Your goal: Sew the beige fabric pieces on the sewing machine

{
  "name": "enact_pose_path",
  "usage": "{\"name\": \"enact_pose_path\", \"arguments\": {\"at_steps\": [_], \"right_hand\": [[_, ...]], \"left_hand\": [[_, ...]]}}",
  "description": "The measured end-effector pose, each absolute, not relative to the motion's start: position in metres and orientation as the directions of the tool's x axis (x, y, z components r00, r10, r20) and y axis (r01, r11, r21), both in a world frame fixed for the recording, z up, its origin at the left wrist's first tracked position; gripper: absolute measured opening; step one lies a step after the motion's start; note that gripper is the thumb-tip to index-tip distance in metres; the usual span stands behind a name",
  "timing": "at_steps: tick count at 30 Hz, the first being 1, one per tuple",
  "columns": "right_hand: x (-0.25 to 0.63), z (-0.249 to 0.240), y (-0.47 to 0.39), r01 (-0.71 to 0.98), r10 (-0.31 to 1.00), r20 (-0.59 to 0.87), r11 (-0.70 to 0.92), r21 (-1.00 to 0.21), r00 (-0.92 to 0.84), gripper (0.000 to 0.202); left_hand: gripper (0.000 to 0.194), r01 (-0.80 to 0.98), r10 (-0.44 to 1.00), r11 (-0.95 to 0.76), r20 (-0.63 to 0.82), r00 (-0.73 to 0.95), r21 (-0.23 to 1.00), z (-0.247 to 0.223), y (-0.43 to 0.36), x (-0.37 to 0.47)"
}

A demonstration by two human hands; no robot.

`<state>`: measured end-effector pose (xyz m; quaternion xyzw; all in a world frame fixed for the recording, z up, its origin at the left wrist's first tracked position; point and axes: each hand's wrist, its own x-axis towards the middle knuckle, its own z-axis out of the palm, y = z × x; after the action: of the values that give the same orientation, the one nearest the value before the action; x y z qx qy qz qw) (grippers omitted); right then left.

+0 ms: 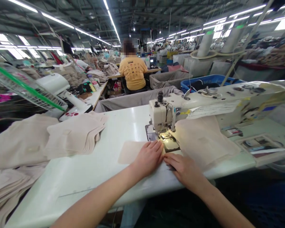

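Note:
A white sewing machine stands on the pale table, with light falling on its metal needle plate. Just in front of the presser foot, my left hand presses a small beige fabric piece, its fingers curved and close together. My right hand meets it from the right, fingertips pinched at the near edge of the same piece. Something dark shows under the right palm, too hidden to name. Right of the needle, a larger beige fabric panel lies beneath the machine arm.
Stacks of beige fabric pieces lie at the left of the table. Beyond them stands a white fan. A grey cloth-lined bin and a blue basket are behind the table. A person in yellow sits further ahead.

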<state>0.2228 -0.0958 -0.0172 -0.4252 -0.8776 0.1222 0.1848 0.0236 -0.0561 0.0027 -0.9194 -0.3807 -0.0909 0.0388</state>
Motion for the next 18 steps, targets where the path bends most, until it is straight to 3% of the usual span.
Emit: {"name": "enact_pose_path", "arguments": {"at_steps": [8,18], "right_hand": [[0.219,-0.01,-0.076,0.704,0.825,0.207,0.559,-0.438,-0.526,0.036],[0.218,-0.011,-0.073,0.689,0.828,0.221,0.553,-0.469,-0.515,0.037]], "left_hand": [[0.028,0.716,0.725,-0.683,0.262,0.638,0.147,0.005,-0.04,0.022],[0.034,0.745,0.748,-0.653,0.267,0.608,0.135,0.0,-0.04,0.02]]}}
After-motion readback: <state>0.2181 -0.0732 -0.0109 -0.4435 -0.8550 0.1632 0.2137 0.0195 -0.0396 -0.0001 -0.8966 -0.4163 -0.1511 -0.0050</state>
